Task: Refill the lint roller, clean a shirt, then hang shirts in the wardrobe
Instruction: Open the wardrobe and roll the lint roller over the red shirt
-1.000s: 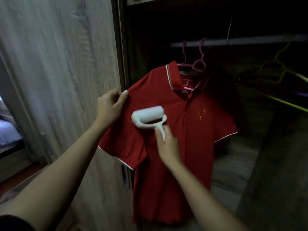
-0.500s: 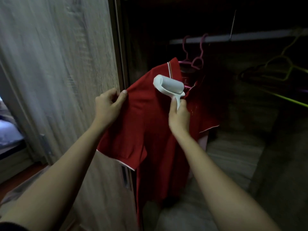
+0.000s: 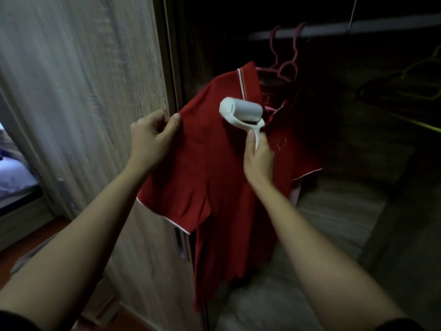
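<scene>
A red polo shirt (image 3: 214, 168) with white trim hangs on a pink hanger (image 3: 287, 65) from the wardrobe rail (image 3: 358, 27). My left hand (image 3: 152, 137) pinches the shirt's left shoulder and holds the cloth out toward the door. My right hand (image 3: 259, 156) grips the handle of a white lint roller (image 3: 241, 111). The roller's drum lies against the shirt's chest, just below the collar. The shirt's right half is in shadow.
A light wooden wardrobe door (image 3: 83, 91) stands at the left, close behind my left hand. Yellow-green hangers (image 3: 405, 89) hang on the rail at the right. The wardrobe floor (image 3: 334, 223) is dim. A bed edge (image 3: 14, 180) shows far left.
The lint roller went from mid-chest up to the collar, and has now come back down a little across the upper chest. My left hand keeps its hold on the shoulder.
</scene>
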Action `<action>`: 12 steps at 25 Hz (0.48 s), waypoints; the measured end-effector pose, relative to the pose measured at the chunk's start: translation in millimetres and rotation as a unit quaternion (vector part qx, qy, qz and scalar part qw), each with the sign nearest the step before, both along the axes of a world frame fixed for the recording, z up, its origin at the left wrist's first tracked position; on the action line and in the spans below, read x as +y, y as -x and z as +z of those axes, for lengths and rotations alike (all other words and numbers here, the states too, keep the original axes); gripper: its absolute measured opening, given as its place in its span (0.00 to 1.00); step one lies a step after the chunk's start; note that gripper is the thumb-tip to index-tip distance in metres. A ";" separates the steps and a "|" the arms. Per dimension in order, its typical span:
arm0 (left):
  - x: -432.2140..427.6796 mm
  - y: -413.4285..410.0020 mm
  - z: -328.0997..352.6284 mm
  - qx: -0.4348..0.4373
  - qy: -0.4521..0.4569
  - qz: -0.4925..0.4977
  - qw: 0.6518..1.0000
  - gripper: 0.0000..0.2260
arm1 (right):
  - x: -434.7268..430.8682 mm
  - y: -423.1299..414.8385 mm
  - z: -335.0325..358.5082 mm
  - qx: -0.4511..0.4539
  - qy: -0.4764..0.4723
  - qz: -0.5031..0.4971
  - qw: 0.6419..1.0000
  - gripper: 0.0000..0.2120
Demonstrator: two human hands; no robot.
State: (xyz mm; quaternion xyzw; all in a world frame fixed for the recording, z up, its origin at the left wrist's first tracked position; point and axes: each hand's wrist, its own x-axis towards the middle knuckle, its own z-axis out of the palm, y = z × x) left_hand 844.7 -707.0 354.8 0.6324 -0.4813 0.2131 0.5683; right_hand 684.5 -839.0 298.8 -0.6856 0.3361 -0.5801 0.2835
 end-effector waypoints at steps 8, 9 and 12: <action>-1.1 -6.2 -3.4 0.003 0.000 -0.029 1.000 0.17 | 48.3 11.2 -260.2 0.301 -0.193 0.080 0.930 0.40; -1.6 -7.6 -3.2 0.004 -0.001 -0.032 0.999 0.16 | 48.7 12.3 -277.9 0.338 -0.209 0.076 0.914 0.44; -1.2 -9.1 0.8 0.003 -0.014 -0.041 0.999 0.15 | 39.3 12.5 -264.3 0.354 -0.233 0.040 0.905 0.29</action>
